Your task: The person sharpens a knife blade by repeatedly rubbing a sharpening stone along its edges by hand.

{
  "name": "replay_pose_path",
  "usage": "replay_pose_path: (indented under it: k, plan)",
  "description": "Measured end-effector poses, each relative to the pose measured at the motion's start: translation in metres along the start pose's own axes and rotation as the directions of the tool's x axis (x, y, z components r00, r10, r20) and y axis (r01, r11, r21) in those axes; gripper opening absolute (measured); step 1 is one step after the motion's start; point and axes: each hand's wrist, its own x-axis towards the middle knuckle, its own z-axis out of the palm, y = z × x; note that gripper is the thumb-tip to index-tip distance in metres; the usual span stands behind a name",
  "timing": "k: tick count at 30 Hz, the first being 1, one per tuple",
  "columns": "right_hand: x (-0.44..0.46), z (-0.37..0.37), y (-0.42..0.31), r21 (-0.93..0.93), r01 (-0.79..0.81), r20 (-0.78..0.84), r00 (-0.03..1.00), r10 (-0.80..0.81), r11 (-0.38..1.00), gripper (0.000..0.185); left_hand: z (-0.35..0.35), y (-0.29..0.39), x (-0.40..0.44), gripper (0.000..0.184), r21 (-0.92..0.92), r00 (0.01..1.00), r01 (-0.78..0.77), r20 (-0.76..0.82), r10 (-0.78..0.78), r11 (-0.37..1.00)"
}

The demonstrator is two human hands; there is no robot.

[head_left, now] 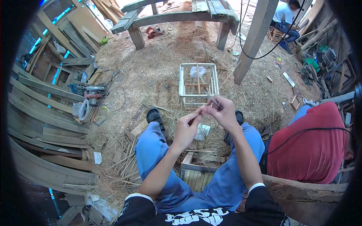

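Both of my hands meet in front of me, above the gap between my knees. My left hand [188, 130] is closed, its fingertips pinched on something too small to make out. In my right hand [221, 112] is a thin dark tool [215, 102], its fingers closed round it and its fingertips touching those of my left hand. Just beyond my hands, a small pale wooden frame [181, 81] stands on the ground, with a brown stick [198, 77] across it and a white plastic bag [195, 72] within.
A wooden workbench [181, 17] stands ahead, with a post [256, 41] to its right. A person in red [305, 147] sits close on my right; another person [283, 19] sits far right. Planks [45, 124] and a power saw [94, 93] lie left. Shavings and sticks cover the ground.
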Motion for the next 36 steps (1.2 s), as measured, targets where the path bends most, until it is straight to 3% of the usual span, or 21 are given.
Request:
replay_pose_path:
  k: [2,7,9,13,16,22,25,29,36]
  plan:
    - [0.0,0.004,0.007,0.09,-0.056,-0.02,0.998,0.058,0.994,0.033,0.001,0.008,-0.001,0.034,-0.005,0.999,0.038,0.014,-0.038,0.999]
    - [0.0,0.018,0.015,0.388,0.007,-0.092,0.995,0.031,0.922,0.023,0.0,0.015,-0.004,0.036,0.077,0.999,0.04,0.029,-0.042,0.996]
    - [-0.001,0.016,0.015,0.417,-0.016,-0.013,1.0,0.023,0.909,0.022,0.0,0.013,-0.004,0.036,0.071,0.999,0.046,0.019,-0.048,0.996]
    - [-0.001,0.01,0.013,0.286,-0.032,0.16,0.987,-0.015,0.958,0.023,0.002,0.005,-0.003,0.032,-0.03,0.999,0.048,0.007,-0.048,0.998]
    - [-0.001,0.011,0.013,0.225,-0.017,0.163,0.986,-0.02,0.974,0.025,-0.001,0.008,-0.002,0.029,-0.007,0.998,0.067,-0.013,-0.067,0.998]
    - [-0.001,0.016,0.012,0.448,-0.204,0.194,0.973,0.127,0.87,0.02,0.004,0.011,-0.001,0.025,0.068,0.992,0.037,-0.122,-0.029,0.997]
    - [0.001,0.009,0.006,0.605,-0.243,0.069,0.965,0.254,0.758,0.021,0.0,0.006,0.002,0.025,0.043,0.989,0.035,-0.142,-0.029,0.998]
    - [0.002,-0.003,0.009,0.552,-0.212,-0.004,0.966,0.257,0.806,0.022,-0.006,0.008,0.003,0.025,-0.108,0.991,0.082,-0.094,-0.093,0.991]
    - [-0.001,0.012,0.013,0.525,-0.149,-0.025,0.982,0.19,0.838,0.02,-0.007,0.013,0.001,0.026,-0.142,0.992,0.081,-0.082,-0.094,0.987]
